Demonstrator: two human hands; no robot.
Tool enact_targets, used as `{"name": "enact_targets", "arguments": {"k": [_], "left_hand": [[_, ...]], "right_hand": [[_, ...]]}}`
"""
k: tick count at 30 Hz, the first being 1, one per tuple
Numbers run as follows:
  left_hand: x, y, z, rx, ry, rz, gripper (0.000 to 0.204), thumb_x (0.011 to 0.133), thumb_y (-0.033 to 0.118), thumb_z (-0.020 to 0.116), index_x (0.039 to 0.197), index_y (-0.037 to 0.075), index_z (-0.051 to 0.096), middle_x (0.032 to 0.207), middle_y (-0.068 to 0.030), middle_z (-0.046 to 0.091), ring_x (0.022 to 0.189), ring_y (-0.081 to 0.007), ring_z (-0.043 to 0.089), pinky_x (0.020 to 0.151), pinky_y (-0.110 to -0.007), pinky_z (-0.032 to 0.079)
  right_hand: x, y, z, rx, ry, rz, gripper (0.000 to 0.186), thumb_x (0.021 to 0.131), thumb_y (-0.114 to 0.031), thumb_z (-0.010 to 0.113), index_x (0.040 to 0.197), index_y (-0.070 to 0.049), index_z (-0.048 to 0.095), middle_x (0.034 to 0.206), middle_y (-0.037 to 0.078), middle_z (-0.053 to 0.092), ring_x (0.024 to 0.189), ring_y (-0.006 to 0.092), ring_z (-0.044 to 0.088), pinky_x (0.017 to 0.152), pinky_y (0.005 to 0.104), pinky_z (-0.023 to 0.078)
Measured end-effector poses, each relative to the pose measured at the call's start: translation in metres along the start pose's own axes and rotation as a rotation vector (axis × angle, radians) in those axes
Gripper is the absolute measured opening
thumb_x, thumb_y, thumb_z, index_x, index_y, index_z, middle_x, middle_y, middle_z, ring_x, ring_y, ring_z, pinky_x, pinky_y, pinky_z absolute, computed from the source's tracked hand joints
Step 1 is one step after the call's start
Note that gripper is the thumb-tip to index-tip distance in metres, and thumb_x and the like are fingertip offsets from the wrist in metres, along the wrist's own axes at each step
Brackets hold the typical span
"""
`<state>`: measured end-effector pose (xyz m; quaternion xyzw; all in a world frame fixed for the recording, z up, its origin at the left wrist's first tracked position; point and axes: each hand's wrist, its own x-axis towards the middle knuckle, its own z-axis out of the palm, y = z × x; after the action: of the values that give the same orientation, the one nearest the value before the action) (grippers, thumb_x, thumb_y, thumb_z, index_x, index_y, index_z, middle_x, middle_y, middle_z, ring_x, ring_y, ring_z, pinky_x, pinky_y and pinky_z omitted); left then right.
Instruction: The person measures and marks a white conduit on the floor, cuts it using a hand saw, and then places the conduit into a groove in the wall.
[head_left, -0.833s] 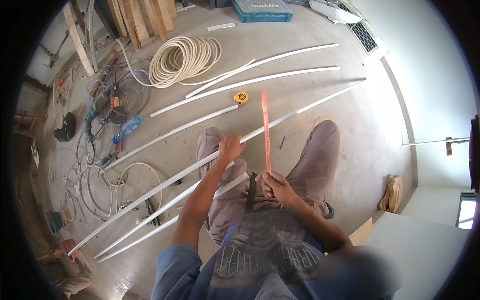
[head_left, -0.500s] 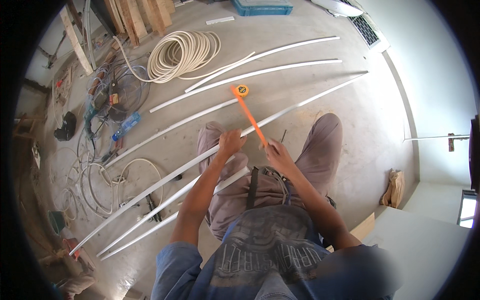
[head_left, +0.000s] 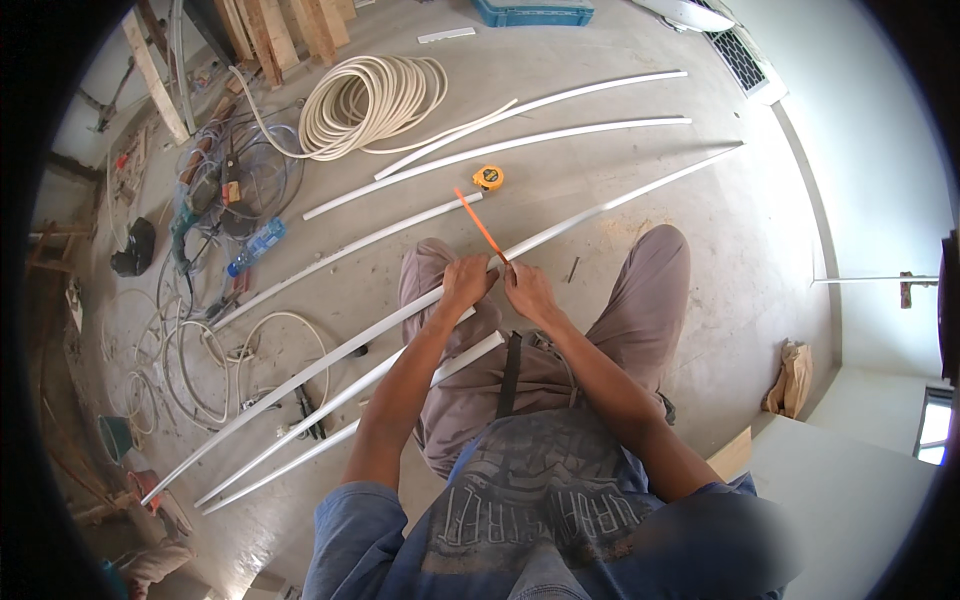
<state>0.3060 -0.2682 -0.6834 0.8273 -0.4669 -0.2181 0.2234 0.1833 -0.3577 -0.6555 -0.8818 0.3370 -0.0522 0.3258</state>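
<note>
Right now, in the head view, a person sits on the floor with the left hand (head_left: 466, 283) clenched around a long white strip (head_left: 600, 211), which passes over the left knee. The right hand (head_left: 530, 293) is just beside it, its fingers pinching the near end of a thin orange blade (head_left: 482, 228). That blade meets the long strip in the gap between the two hands; whether it presses on the strip or only hovers over it, I cannot tell.

As for progress, the long strip looks to be in one piece along its visible length, and no notch or mark shows where the blade crosses. I would judge the work at that spot hardly begun, with nearly all of it left. Several other white strips lie around: two (head_left: 600, 128) beyond the yellow tape measure (head_left: 488, 178), a shorter one (head_left: 350, 261) ending near that tape, and two more (head_left: 290, 440) reaching to the left thigh.

The long strip's axis runs diagonally, from the lower left to the upper right, its right end pointing away from the person. The blade lies across it, its free tip pointing forward and left, toward the shorter strip's end.
</note>
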Motion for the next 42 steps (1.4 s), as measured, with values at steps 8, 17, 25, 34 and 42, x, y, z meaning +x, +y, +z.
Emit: {"name": "enact_targets", "arguments": {"k": [8, 17, 25, 34, 42], "left_hand": [[0.002, 0.002, 0.001, -0.016, 0.017, 0.003, 0.029, 0.08, 0.031, 0.064, 0.088, 0.003, 0.063, 0.086, -0.0221, 0.065, 0.086, -0.0392, 0.063, 0.074, -0.049, 0.048], [0.003, 0.0, 0.004, 0.032, -0.025, -0.039, 0.027, 0.081, 0.031, 0.065, 0.086, 0.005, 0.064, 0.085, -0.0189, 0.066, 0.084, -0.0365, 0.064, 0.074, -0.047, 0.05], [0.007, 0.014, 0.001, 0.0, -0.068, -0.031, 0.029, 0.081, 0.033, 0.064, 0.09, 0.006, 0.064, 0.088, -0.018, 0.066, 0.087, -0.0367, 0.064, 0.075, -0.048, 0.049], [0.001, 0.001, 0.003, -0.006, -0.065, -0.067, 0.03, 0.082, 0.034, 0.063, 0.09, 0.006, 0.064, 0.091, -0.0173, 0.066, 0.088, -0.0368, 0.063, 0.076, -0.048, 0.049], [0.003, -0.009, 0.019, 0.011, -0.024, -0.043, 0.028, 0.077, 0.031, 0.067, 0.09, 0.005, 0.067, 0.088, -0.0167, 0.068, 0.086, -0.0355, 0.065, 0.074, -0.046, 0.05]], "right_hand": [[0.009, 0.0, 0.003, -0.082, -0.045, -0.015, 0.021, 0.086, -0.013, 0.046, 0.088, 0.005, 0.057, 0.078, 0.028, 0.062, 0.074, 0.0454, 0.06, 0.07, 0.0529, 0.047], [-0.051, -0.004, -0.026, -0.294, -0.18, -0.025, 0.015, 0.08, -0.008, 0.05, 0.091, 0.003, 0.053, 0.076, 0.026, 0.062, 0.076, 0.0433, 0.062, 0.069, 0.0523, 0.047], [0.004, 0.0, -0.007, -0.396, -0.128, -0.121, 0.017, 0.08, -0.009, 0.05, 0.095, -0.001, 0.053, 0.075, 0.021, 0.063, 0.075, 0.0416, 0.062, 0.068, 0.0518, 0.046], [-0.046, -0.002, -0.04, -0.358, -0.288, -0.043, 0.017, 0.08, -0.009, 0.049, 0.094, 0.0, 0.055, 0.081, 0.023, 0.063, 0.079, 0.0415, 0.061, 0.07, 0.0527, 0.046], [-0.078, -0.001, -0.041, -0.399, -0.334, 0.053, 0.019, 0.08, -0.01, 0.051, 0.097, 0.0, 0.054, 0.082, 0.023, 0.064, 0.082, 0.0428, 0.062, 0.073, 0.0528, 0.046]]}}
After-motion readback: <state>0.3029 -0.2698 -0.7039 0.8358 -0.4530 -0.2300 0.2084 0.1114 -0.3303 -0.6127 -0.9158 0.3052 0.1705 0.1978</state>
